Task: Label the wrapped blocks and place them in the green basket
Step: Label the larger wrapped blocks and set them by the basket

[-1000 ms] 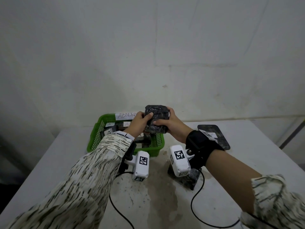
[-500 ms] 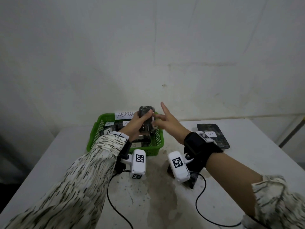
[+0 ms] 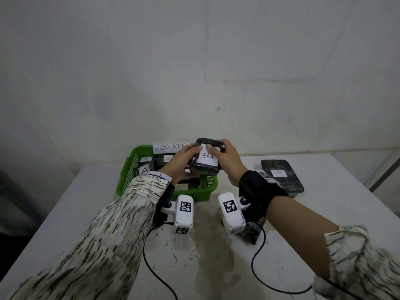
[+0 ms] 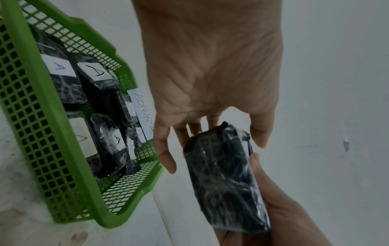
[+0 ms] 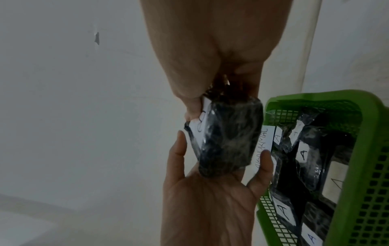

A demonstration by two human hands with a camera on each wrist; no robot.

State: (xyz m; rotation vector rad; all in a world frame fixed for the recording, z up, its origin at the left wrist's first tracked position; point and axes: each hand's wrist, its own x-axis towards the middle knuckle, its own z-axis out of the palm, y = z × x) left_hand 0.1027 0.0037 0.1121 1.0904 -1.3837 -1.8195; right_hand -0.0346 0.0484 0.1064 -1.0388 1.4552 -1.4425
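A black wrapped block (image 3: 202, 171) with a white label (image 3: 208, 159) marked B is held over the back right of the green basket (image 3: 127, 169). My left hand (image 3: 187, 158) grips its left side, and in the left wrist view the left hand (image 4: 189, 126) cradles the block (image 4: 223, 179) between fingers and thumb. My right hand (image 3: 219, 152) grips the right side; its thumb presses the label (image 5: 201, 116) onto the block (image 5: 229, 141). Several wrapped blocks (image 4: 99, 78) labelled A lie in the basket (image 4: 63, 133).
A paper strip (image 3: 171, 147) reading ABNORMAL sits on the basket's back rim. A flat black wrapped piece (image 3: 281, 177) labelled B lies at the right of the table. Another dark wrapped block (image 3: 251, 231) lies under my right wrist. Cables trail toward the front edge.
The right hand let go and lifted with a finger out, then came back onto the block. The block has turned and a white B label now shows on it.
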